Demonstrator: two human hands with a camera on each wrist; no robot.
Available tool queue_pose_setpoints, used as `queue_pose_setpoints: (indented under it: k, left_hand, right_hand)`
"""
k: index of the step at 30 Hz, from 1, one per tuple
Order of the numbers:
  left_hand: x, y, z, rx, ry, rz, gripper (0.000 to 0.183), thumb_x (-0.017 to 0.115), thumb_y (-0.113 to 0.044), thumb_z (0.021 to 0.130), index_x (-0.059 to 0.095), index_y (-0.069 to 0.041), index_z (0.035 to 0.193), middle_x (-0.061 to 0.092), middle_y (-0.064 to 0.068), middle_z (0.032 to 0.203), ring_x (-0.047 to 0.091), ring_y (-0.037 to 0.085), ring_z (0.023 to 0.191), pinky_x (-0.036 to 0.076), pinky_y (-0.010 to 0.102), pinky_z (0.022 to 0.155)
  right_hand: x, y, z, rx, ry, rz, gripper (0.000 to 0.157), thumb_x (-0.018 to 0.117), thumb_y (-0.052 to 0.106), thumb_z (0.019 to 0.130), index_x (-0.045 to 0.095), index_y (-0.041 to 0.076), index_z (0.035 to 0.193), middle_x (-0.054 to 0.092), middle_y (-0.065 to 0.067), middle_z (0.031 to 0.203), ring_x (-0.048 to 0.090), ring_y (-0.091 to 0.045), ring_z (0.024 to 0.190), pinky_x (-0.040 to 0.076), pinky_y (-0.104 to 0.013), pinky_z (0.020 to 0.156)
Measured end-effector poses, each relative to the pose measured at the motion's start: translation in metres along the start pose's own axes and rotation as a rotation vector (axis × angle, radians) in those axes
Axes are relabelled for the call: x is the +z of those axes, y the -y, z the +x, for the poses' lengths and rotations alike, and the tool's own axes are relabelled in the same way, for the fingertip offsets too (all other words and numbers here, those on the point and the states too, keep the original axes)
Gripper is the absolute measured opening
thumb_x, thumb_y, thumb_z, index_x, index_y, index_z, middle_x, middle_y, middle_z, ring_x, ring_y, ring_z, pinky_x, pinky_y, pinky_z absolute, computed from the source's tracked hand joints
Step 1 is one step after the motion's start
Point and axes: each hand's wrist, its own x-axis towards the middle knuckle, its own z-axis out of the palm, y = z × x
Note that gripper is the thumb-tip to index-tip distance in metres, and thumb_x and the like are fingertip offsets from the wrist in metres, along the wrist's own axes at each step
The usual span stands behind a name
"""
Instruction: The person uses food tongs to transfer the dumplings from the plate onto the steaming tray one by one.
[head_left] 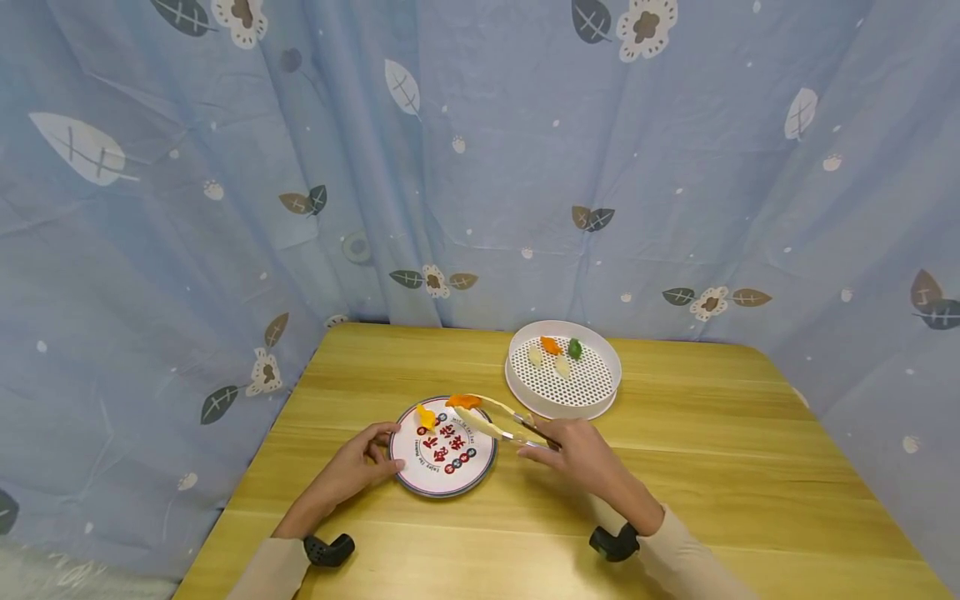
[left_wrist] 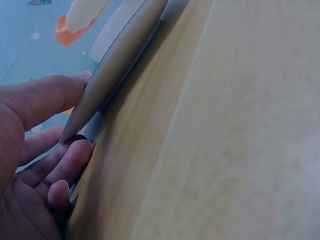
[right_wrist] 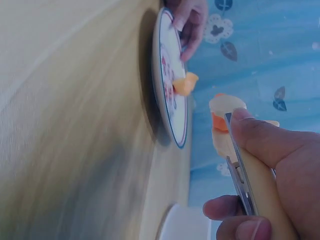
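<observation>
A round white plate (head_left: 411, 454) with a blue rim and red characters stands on the table. My left hand (head_left: 356, 468) holds its left edge, thumb (left_wrist: 55, 95) on the rim and fingers beneath. A small yellow piece (head_left: 426, 417), perhaps a toy dumpling, sits on the plate's far left part. My right hand (head_left: 588, 457) grips tongs (head_left: 482, 424) with pale tips and metal middles. Between the tips they pinch an orange piece (head_left: 462, 402), held above the plate's far right edge. In the right wrist view, the orange piece (right_wrist: 218, 122) shows between the tips, apart from the plate (right_wrist: 175, 127).
Behind the right hand stands a white round tray (head_left: 551, 400) with a perforated base. In it lie an orange piece (head_left: 551, 345), a green piece (head_left: 575, 348) and two pale pieces (head_left: 562, 367). A blue patterned curtain (head_left: 510, 167) hangs around the wooden table (head_left: 697, 450).
</observation>
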Motion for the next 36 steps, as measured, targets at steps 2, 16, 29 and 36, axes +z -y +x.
queue_pose_setpoints:
  k: [2,16,29,36]
  left_hand:
    - [-0.001,0.0,0.0,0.003,0.007,-0.009,0.059,0.081,-0.013,0.09,0.055,-0.009,0.143,0.057,0.013,0.121,0.052,0.023,0.086,0.042,0.027,0.067]
    - [-0.004,-0.002,-0.001,0.019,0.046,-0.038,0.061,0.083,-0.019,0.089,0.056,-0.011,0.143,0.057,0.012,0.12,0.054,0.023,0.085,0.044,0.027,0.068]
    - [-0.003,-0.001,-0.002,0.027,0.037,-0.042,0.06,0.082,-0.015,0.09,0.055,-0.008,0.143,0.055,0.016,0.122,0.053,0.024,0.085,0.044,0.027,0.068]
    - [-0.004,-0.001,-0.002,0.036,0.047,-0.037,0.06,0.084,-0.022,0.089,0.056,-0.011,0.142,0.057,0.013,0.119,0.055,0.023,0.085,0.046,0.028,0.069]
  right_hand:
    - [-0.003,-0.003,-0.001,0.013,-0.013,-0.003,0.049,0.082,0.042,0.087,0.077,0.007,0.119,0.034,0.017,0.062,0.031,0.001,0.057,0.03,-0.021,0.052]
    - [-0.028,-0.029,-0.008,0.098,-0.06,-0.049,0.057,0.079,0.043,0.089,0.071,0.003,0.129,0.035,0.015,0.059,0.027,0.001,0.055,0.029,-0.023,0.051]
    - [-0.042,-0.052,-0.013,0.232,-0.061,-0.093,0.063,0.078,0.045,0.09,0.067,0.0,0.132,0.043,0.01,0.057,0.031,-0.008,0.055,0.03,-0.026,0.052]
    - [-0.047,-0.062,-0.015,0.3,-0.067,-0.127,0.06,0.078,0.041,0.092,0.065,-0.001,0.133,0.036,0.006,0.06,0.03,-0.01,0.055,0.029,-0.027,0.051]
